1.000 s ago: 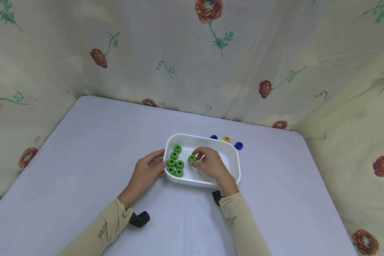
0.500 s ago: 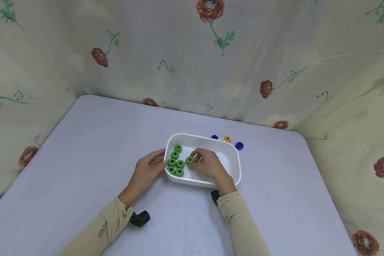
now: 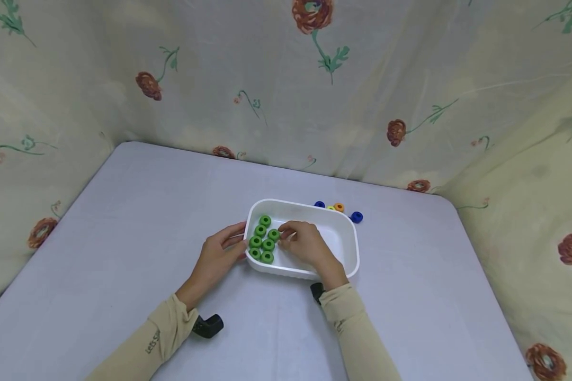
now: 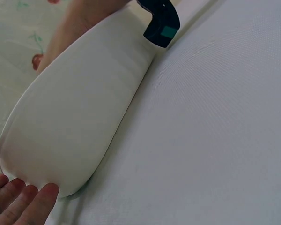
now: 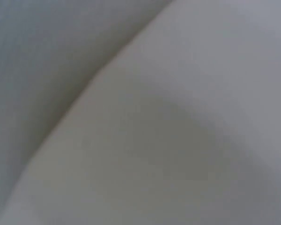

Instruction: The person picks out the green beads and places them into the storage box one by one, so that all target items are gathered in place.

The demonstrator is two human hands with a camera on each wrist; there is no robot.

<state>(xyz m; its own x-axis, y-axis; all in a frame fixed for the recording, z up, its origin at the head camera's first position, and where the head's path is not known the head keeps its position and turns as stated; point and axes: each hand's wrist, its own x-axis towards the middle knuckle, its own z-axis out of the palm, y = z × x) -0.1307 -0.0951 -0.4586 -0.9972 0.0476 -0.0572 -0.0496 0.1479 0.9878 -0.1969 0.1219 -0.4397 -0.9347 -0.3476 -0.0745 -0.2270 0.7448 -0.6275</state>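
Note:
A white rectangular tray (image 3: 305, 205) holds several green beads (image 3: 268, 244) with dark holes, grouped in two rows at its left end. The left hand (image 3: 216, 258) grips the tray's left end. In the left wrist view, its fingers (image 4: 43, 202) lie against the outer wall of the white tray (image 4: 79, 108), with the thumb at the rim. Inside the tray, the right hand (image 3: 307, 246) has thumb and index finger parted at the right edge of the upper green bead (image 3: 274, 235) in the second row. The right wrist view is blurred and shows no hand.
Behind the tray's far right edge lie a blue bead (image 3: 319, 204), an orange bead (image 3: 339, 207), a partly hidden yellow bead (image 3: 331, 208) and another blue bead (image 3: 356, 217). A flowered cloth (image 3: 267, 79) hangs around the lilac-white table (image 3: 171, 190).
The right hand has moved the green bead leftward to the top of the second row, and its fingertips now sit at the bead's right edge. The left hand stays on the tray.

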